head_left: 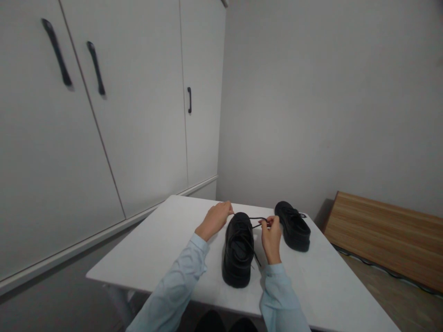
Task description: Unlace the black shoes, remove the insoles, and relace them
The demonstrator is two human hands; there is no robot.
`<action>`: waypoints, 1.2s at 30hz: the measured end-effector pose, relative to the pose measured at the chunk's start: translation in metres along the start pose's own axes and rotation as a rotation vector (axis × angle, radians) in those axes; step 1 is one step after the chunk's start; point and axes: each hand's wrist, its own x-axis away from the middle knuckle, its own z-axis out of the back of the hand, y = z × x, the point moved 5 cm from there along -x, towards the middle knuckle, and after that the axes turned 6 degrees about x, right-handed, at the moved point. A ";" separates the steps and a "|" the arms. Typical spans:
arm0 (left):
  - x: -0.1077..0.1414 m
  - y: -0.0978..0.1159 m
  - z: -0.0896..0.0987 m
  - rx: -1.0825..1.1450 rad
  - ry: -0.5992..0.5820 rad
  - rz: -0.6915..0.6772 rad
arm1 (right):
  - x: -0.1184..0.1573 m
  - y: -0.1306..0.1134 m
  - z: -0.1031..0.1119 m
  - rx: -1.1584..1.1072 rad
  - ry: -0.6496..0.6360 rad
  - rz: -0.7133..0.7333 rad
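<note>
Near the front edge of the white table (145,249), a black shoe (238,249) stood on its sole, heel toward the person, presumably so both hands could reach its lacing. To its right, the right hand (272,237) pinched a dark lace (257,218) in bunched fingertips, two strands drawn out sideways, seemingly to keep them clear of the shoe. By the toe, the left hand (216,219) made a narrow pinch on what looked like another stretch of lace, mostly hidden. A second shoe (294,226) stood apart beyond the right hand, likely to leave working room. Farther right was a wood-grained panel (384,235).
</note>
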 end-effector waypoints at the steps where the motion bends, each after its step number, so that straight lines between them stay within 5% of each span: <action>1: 0.001 -0.004 0.004 0.054 0.028 0.004 | 0.000 0.001 0.002 -0.007 0.021 -0.012; 6: 0.001 -0.014 0.008 0.484 0.127 0.015 | 0.001 0.003 0.006 -0.058 0.098 -0.080; 11: -0.003 -0.008 -0.022 1.141 0.148 0.095 | 0.001 -0.001 0.002 -0.238 0.075 -0.036; 15: -0.007 0.006 -0.043 1.411 0.080 0.115 | -0.003 0.003 -0.006 -0.462 -0.058 -0.081; 19: -0.012 0.003 -0.046 1.388 0.119 0.109 | -0.002 0.009 -0.010 -0.643 -0.148 -0.220; 24: -0.017 -0.005 -0.025 1.106 0.147 0.071 | 0.002 0.015 -0.016 -0.432 -0.235 -0.249; 30: -0.010 0.000 0.032 0.851 0.202 -0.036 | 0.003 0.002 -0.018 -0.291 -0.294 -0.061; 36: 0.000 -0.004 0.074 0.782 0.243 -0.075 | 0.017 -0.035 -0.022 -0.206 -0.444 0.287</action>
